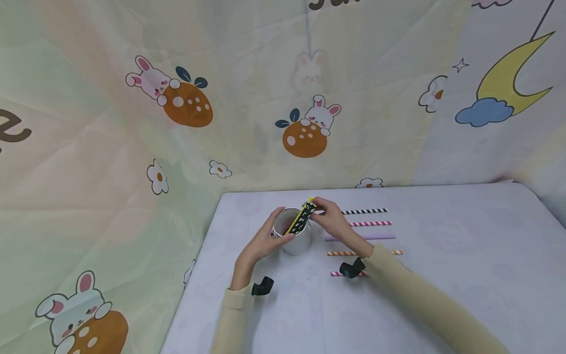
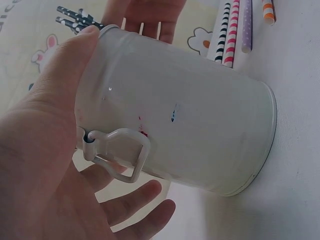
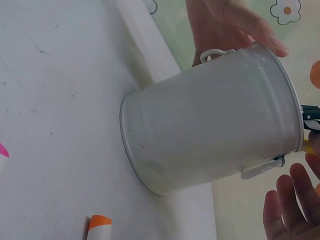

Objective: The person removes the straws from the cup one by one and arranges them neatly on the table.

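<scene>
A white metal bucket with small side handles stands on the table, tilted in the wrist views. My left hand grips its rim from the left, thumb over the edge and fingers along the far side. Dark paper straws with white dots lean inside the bucket with their upper ends out. Beside them is something yellow, thin like a straw. At the top ends, my right hand pinches the bundle between thumb and fingers. The lower ends are hidden inside the bucket.
Right of the bucket, striped and dotted straws lie in a row: black, pink, purple, orange and another pink one. A white cloth covers the table. A printed curtain hangs behind.
</scene>
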{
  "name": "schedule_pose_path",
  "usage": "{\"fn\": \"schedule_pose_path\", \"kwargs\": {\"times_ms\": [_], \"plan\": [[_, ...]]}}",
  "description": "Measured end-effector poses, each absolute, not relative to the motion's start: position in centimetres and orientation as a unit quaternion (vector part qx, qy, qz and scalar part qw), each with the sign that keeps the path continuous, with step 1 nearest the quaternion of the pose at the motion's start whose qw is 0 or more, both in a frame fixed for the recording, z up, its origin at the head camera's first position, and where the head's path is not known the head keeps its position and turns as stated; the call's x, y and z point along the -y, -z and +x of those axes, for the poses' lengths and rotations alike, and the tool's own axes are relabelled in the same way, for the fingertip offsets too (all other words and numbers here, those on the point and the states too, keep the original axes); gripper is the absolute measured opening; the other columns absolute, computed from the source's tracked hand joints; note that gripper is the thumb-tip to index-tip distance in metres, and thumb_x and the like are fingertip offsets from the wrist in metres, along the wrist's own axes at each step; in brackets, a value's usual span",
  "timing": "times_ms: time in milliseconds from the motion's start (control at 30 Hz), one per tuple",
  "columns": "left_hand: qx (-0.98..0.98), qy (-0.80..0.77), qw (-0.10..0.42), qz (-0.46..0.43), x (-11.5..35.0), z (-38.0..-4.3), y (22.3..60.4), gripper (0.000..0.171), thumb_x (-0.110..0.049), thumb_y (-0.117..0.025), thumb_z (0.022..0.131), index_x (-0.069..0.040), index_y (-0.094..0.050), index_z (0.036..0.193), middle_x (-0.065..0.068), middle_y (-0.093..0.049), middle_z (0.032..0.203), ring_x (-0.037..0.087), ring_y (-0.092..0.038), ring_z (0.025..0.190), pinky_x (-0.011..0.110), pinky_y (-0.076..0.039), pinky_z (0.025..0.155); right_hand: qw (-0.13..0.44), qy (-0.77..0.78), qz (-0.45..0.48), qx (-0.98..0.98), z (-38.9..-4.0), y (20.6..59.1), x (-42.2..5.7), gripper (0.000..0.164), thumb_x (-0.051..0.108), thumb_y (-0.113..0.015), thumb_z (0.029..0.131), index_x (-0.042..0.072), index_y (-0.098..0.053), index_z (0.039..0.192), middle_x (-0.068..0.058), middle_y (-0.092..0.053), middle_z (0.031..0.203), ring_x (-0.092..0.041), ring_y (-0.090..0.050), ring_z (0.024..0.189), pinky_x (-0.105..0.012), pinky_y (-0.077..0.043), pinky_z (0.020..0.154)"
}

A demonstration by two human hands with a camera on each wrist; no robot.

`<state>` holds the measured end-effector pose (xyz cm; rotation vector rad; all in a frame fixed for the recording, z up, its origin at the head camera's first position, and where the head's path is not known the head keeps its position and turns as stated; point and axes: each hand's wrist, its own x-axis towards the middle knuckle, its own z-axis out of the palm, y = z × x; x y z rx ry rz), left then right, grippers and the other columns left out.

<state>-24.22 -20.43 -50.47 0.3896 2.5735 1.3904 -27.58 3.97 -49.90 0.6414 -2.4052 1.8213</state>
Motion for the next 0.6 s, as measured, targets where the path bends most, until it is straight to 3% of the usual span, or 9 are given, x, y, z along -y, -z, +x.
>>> {"fn": "schedule_pose_path", "kwargs": {"times_ms": [267, 600], "plan": [[-0.869, -0.466, 0.083, 0.141, 20.4, -24.1, 50.3, 0.09, -0.046, -0.077, 0.086, -0.034, -0.025, 0.158, 0.001, -0.042, 0.156, 0.026, -0.039, 0.145, 0.059, -0.03, 0.116, 0.029, -0.603, 0.195, 0.773, -27.0, 50.4, -3.4, 0.03, 0.001, -0.069, 0.091, -0.001, -0.067, 0.121, -0.02, -0.07, 0.116, -0.036, -0.068, 0.107, -0.035, -0.058, 0.086], [-0.87, -0.464, 0.081, 0.143, 20.4, -24.2, 50.3, 0.09, -0.05, -0.077, 0.085, -0.035, -0.025, 0.157, 0.002, -0.04, 0.157, 0.027, -0.038, 0.146, 0.06, -0.031, 0.115, 0.024, -0.604, 0.163, 0.779, -26.4, 50.4, -3.3, 0.027, 0.005, -0.067, 0.093, 0.0, -0.066, 0.119, -0.019, -0.069, 0.117, -0.035, -0.067, 0.109, -0.046, -0.055, 0.092]]}}
